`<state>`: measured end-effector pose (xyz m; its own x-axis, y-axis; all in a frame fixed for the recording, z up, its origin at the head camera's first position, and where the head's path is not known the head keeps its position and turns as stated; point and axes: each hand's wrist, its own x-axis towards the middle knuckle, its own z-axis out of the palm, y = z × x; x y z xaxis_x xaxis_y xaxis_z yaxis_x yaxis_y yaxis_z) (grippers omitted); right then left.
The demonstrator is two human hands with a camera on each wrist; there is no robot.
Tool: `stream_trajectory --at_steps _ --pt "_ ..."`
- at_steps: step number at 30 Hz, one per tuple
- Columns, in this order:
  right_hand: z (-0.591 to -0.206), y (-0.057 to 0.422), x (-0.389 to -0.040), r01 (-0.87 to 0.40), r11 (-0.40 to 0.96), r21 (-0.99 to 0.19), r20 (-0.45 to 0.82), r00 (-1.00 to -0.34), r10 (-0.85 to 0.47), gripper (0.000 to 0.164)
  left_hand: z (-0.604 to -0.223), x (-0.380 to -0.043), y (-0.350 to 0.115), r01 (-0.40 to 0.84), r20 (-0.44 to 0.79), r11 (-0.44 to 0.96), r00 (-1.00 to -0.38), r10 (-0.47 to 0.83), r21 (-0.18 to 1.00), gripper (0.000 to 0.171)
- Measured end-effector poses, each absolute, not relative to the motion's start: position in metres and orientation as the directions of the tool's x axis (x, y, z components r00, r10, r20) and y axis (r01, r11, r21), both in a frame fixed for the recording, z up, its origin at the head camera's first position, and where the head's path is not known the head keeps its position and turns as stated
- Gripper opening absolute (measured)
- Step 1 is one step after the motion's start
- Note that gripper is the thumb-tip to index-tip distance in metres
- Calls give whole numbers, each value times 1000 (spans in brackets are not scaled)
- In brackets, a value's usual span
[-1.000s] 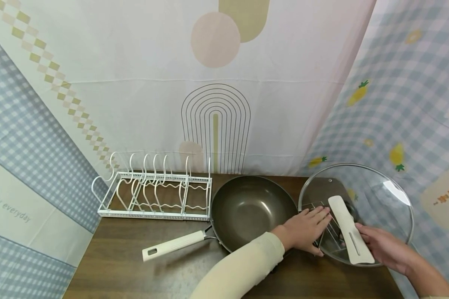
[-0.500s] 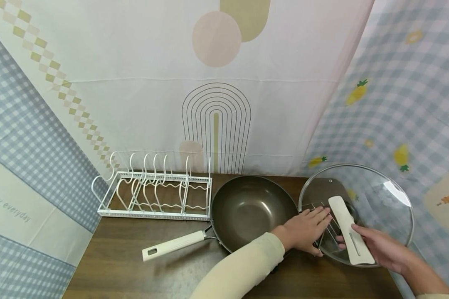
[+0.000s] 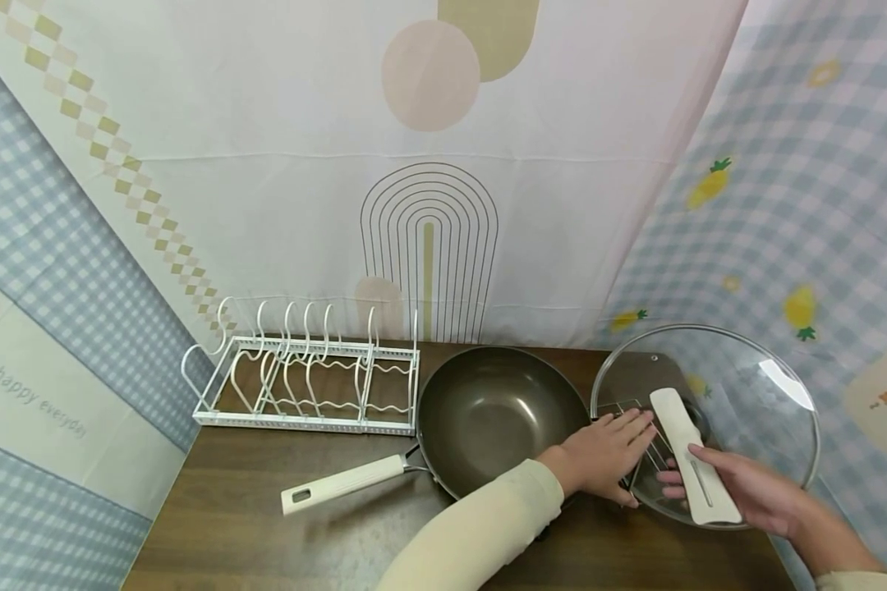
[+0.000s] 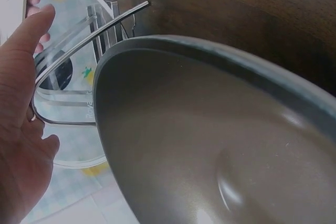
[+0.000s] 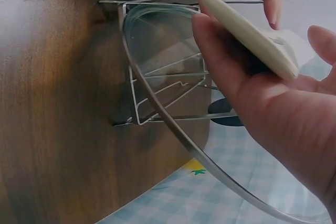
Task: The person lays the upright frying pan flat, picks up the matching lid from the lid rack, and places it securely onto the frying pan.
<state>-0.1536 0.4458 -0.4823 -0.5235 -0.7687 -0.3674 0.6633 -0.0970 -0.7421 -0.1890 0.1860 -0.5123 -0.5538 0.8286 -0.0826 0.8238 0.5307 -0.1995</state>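
Note:
A large glass lid (image 3: 746,394) with a steel rim leans upright in a small metal wire stand (image 5: 137,98) at the table's right. Its long cream handle (image 3: 691,455) faces me. My right hand (image 3: 765,497) reaches behind this handle: the fingers lie nearly straight along its underside, with fingertips showing on its left. In the right wrist view the thumb looks spread off the handle. My left hand (image 3: 606,451) rests against the wire stand, fingers straight. A dark wok (image 3: 497,410) with a cream handle stands left of the stand; my left arm crosses its rim.
A white wire rack (image 3: 303,423) with several upright loops stands on the left of the wooden table (image 3: 266,558), just left of the wok. The wok's handle (image 3: 347,483) juts out in front of the rack. Patterned cloths (image 3: 303,164) hang behind and at both sides.
My right hand has slid a little to the left at the lid's handle, and its fingertips now show beyond the handle's left edge. The left hand, lid and wok stay where they were.

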Motion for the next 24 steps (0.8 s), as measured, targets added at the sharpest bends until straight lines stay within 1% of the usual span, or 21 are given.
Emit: stream_trajectory --at_steps 4,11,19,24 --pt "-488 444 -155 690 -124 -713 -343 -497 -797 59 -512 -189 186 823 -88 533 -557 826 -196 116" --pt "-493 442 -157 708 -114 -697 -361 -484 -797 59 -512 -188 186 825 -102 536 -558 824 -182 116" --pt "-490 438 -157 687 -81 -722 -423 -531 -734 50 -517 -190 188 819 -96 545 -565 819 -179 116" --pt "-489 436 -157 677 -61 -733 -443 -544 -712 47 -518 -190 189 819 -89 545 -565 820 -182 116"
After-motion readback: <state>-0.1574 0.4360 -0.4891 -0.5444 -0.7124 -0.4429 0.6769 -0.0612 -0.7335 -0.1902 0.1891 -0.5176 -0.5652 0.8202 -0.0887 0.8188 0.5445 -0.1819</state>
